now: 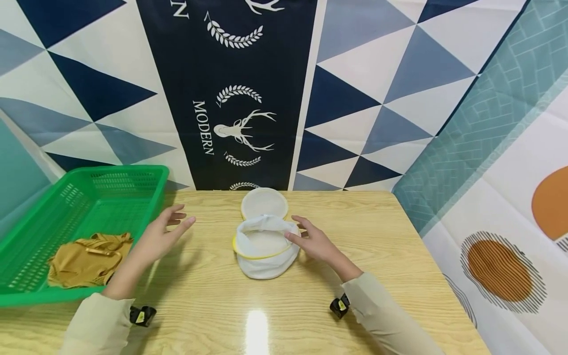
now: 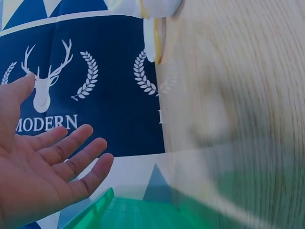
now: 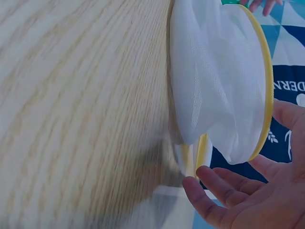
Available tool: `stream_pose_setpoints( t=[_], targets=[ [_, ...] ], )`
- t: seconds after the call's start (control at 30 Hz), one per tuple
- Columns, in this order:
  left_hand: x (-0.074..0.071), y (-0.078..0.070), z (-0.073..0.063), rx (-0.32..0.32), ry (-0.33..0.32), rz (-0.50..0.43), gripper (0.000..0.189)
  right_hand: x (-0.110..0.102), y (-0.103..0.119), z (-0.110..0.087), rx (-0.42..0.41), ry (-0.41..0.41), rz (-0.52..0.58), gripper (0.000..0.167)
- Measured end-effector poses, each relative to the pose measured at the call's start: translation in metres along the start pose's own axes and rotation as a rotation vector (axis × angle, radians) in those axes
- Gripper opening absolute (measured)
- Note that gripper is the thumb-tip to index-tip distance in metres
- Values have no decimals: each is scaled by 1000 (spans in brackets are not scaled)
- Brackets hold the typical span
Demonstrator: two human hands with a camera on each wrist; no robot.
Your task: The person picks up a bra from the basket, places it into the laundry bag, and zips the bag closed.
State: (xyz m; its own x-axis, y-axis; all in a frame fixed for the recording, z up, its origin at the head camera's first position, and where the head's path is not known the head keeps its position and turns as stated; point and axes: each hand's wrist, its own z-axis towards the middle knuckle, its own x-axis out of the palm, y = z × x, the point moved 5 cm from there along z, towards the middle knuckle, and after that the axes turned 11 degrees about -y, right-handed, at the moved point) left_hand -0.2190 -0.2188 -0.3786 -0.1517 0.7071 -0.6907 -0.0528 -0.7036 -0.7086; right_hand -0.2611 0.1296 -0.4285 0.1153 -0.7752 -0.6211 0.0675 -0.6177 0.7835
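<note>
A white mesh laundry bag (image 1: 266, 264) with a yellow zipper edge stands on the table, its mouth open upward and its round lid (image 1: 265, 203) folded back behind it. At the bag's right rim is my right hand (image 1: 316, 241), fingers spread and loosely bent; in the right wrist view the thumb and fingers lie beside the yellow edge (image 3: 269, 86). Whether they touch the mesh, I cannot tell. My left hand (image 1: 165, 234) hovers over the table between the bag and the green basket, palm turned inward, fingers apart, holding nothing.
The green plastic basket (image 1: 161, 192) stands at the left with a mustard-brown garment (image 1: 90, 261) inside, partly behind my left forearm. A patterned cloth (image 1: 239, 133) hangs along the table's far edge. The wooden table (image 1: 377, 236) extends right of the bag.
</note>
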Motion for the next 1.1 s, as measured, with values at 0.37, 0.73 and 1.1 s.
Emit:
stream_pose_setpoints(
  t=[0.37, 0.73, 1.1],
  targets=[
    [-23, -4, -10, 61, -68, -124, 65, 5, -4, 0, 24, -4, 20, 59],
    [-48, 4, -15, 63, -132, -138, 58, 7, -6, 2, 22, -10, 13, 56],
    [-74, 23, -19, 55, -180, -97, 54, 10, -6, 2, 30, -2, 32, 57]
  ],
)
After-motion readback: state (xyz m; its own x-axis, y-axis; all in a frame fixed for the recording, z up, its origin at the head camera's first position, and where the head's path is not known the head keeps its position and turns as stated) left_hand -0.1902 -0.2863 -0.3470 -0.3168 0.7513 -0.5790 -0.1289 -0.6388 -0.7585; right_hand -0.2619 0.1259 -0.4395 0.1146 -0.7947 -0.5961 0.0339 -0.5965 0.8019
